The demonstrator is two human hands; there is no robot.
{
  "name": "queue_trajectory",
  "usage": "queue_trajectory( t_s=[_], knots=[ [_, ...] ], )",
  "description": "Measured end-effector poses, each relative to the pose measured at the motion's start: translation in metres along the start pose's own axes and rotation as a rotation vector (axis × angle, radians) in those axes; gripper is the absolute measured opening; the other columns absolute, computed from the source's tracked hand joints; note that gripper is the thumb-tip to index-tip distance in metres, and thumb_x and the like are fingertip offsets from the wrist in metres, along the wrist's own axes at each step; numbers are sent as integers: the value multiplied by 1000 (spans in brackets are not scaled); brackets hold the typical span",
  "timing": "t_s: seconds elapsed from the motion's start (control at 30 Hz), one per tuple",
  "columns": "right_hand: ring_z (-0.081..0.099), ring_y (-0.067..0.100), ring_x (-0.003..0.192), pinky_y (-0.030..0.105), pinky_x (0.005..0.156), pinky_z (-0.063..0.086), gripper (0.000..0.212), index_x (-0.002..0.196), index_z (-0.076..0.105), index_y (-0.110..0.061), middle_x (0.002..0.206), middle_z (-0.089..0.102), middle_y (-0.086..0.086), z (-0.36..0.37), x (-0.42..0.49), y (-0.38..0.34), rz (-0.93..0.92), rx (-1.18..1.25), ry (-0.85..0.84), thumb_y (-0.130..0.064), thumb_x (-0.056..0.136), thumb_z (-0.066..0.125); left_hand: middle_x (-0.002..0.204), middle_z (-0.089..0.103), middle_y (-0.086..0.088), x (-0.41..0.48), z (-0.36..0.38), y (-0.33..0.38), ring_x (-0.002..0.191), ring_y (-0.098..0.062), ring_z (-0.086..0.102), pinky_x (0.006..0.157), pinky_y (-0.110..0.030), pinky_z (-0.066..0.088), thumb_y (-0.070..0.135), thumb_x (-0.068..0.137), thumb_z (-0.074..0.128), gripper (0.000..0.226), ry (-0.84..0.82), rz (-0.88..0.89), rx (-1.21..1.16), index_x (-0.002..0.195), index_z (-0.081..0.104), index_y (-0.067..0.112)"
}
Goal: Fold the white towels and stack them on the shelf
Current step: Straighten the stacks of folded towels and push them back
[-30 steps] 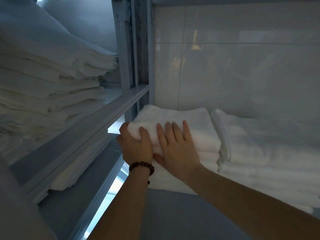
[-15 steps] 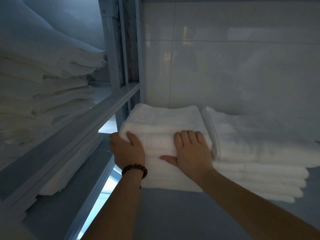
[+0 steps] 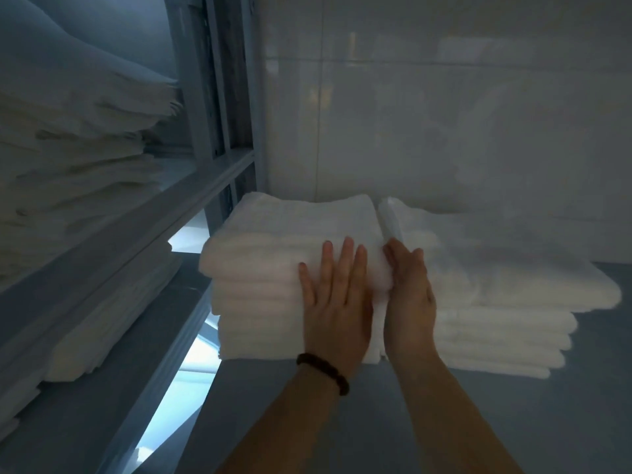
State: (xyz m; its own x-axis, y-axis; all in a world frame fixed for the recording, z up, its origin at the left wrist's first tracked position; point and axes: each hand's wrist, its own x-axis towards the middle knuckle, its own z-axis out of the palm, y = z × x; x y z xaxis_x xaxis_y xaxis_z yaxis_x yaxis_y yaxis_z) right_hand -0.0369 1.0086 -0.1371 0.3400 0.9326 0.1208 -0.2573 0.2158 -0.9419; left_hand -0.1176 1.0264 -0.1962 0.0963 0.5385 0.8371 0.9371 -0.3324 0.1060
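Note:
A stack of several folded white towels [image 3: 273, 268] stands on the grey shelf [image 3: 513, 422] against the tiled wall. My left hand [image 3: 337, 295], with a dark bead bracelet at the wrist, lies flat with fingers spread on the front of the stack's right half. My right hand [image 3: 410, 295] presses edge-on against the stack's right side, in the gap beside a second, lower stack of white towels [image 3: 496, 302]. Neither hand grips a towel.
To the left, grey metal shelf rails [image 3: 191, 206] and an upright post [image 3: 212, 97] separate a neighbouring rack with piles of folded white linen [image 3: 75, 148] above and more linen [image 3: 113, 313] below. A white tiled wall [image 3: 444, 114] closes the back.
My left hand slid from the stack's left front corner to its right half. My right hand moved right, from flat on the front to the stack's right side.

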Motion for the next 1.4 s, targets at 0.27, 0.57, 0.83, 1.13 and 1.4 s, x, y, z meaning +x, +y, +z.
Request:
queue_trajectory(
  t_s=[0.27,0.57,0.83,1.13,1.4],
  knots=[
    [55,1,103,17,87,38,44,123,59,-25,113,59,-13,-23,-23,21,273,-95,-66,-52,93,39,154,8,-15,-33,28,7,143,-34,4,113,-59,6,40,98,16,59,-233,-28,91,148,6,9],
    [57,-4,92,18,93,34,33,112,62,-29,102,61,-17,-40,-43,36,403,-58,-44,-48,94,41,154,-20,-14,-70,-6,40,138,-34,-26,114,-52,-10,26,96,33,72,-645,55,41,146,-15,9],
    [57,17,106,32,91,47,31,112,63,-13,108,64,6,-31,-63,13,-528,-856,-97,-24,96,39,138,45,-17,-16,-64,-12,128,-26,41,110,-34,29,11,92,44,44,189,-535,-420,135,42,1],
    [22,26,144,51,117,11,63,146,21,-4,154,25,10,65,-2,62,-1554,-1587,-496,-38,96,41,128,46,18,4,-51,-103,104,15,42,77,6,25,43,100,23,42,210,-895,-634,137,36,28],
    [20,25,144,49,117,3,64,148,16,-3,155,19,9,21,3,114,-1689,-1655,-778,-31,95,39,107,56,21,-48,-31,-108,85,10,50,72,6,29,39,100,25,35,108,-940,-553,124,45,25]
  ],
)
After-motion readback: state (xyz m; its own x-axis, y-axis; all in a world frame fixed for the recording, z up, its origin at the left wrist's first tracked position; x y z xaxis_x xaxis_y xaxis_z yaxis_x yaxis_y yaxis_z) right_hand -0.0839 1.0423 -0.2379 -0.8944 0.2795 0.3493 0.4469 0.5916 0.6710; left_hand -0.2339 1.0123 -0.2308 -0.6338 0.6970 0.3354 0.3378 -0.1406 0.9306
